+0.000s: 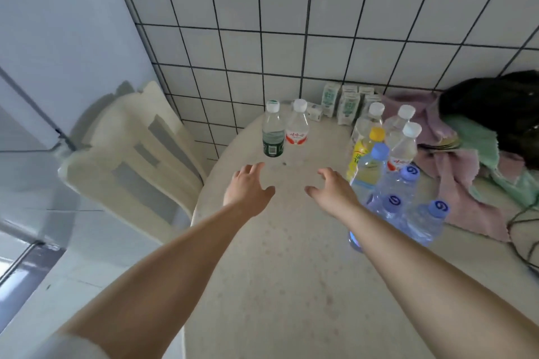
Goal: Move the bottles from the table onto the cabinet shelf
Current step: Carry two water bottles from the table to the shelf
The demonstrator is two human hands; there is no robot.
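Two clear bottles stand side by side at the far edge of the round cream table [277, 271]: one with a green label [273, 132] and one with a red label [297, 125]. My left hand [248, 188] hovers just short of the green-label bottle, fingers spread and empty. My right hand [332, 191] is stretched out beside it, also empty. To its right stands a cluster of several bottles: a yellow-capped one [364, 148], blue-capped ones [390, 201] and clear white-capped ones [404, 143].
Small white-and-green cartons [347, 103] line the tiled wall behind the table. Pink and green cloths [463, 183] and a black bag [495, 108] cover the table's right side. A cream plastic chair [131, 154] stands to the left, beside a pale cabinet panel [58, 38].
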